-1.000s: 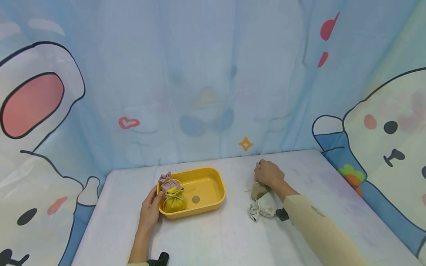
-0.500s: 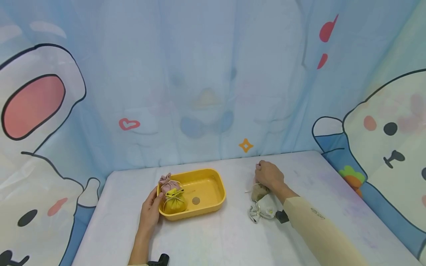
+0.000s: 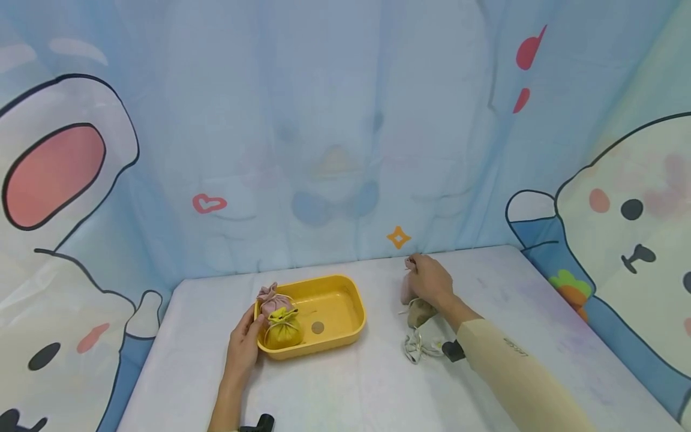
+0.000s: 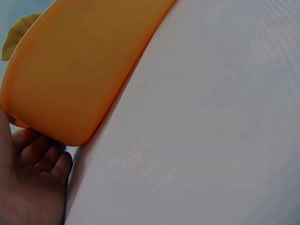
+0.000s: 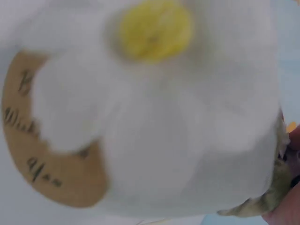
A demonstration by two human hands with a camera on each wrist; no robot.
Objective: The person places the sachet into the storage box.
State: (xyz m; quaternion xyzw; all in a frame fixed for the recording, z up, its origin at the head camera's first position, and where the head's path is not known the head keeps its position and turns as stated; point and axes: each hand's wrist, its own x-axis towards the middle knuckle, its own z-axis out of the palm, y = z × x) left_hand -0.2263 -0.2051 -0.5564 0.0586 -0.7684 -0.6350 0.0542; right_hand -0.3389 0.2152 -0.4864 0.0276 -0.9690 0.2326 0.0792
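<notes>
My left hand [image 3: 243, 342] grips the left end of a yellow tray [image 3: 337, 342], thumb at the rim; the left wrist view has its curled fingers [image 4: 40, 152] by the tray's underside. Inside the tray, at its left, sit a pink drawstring pouch [image 3: 273, 302] and a bright yellow one [image 3: 284, 333]. At the right, my right hand [image 3: 432, 281] pinches the gathered top of another pink pouch [image 3: 406, 291]. A brown pouch [image 3: 420, 313] lies just under that hand, and nearer me a white pouch [image 3: 429, 342], whose daisy print [image 5: 157, 30] fills much of the right wrist view.
A white cloth covers the table [image 3: 345, 390]. Behind it hangs a blue curtain [image 3: 335, 120] with cartoon animals, close to the table's far edge. A round mark [image 3: 317, 326] shows on the tray's floor. A dark wrist camera [image 3: 453, 351] overlaps the white pouch.
My right hand has shifted slightly left and away from me, and more of the pink pouch under it shows. The left hand and tray stay in place.
</notes>
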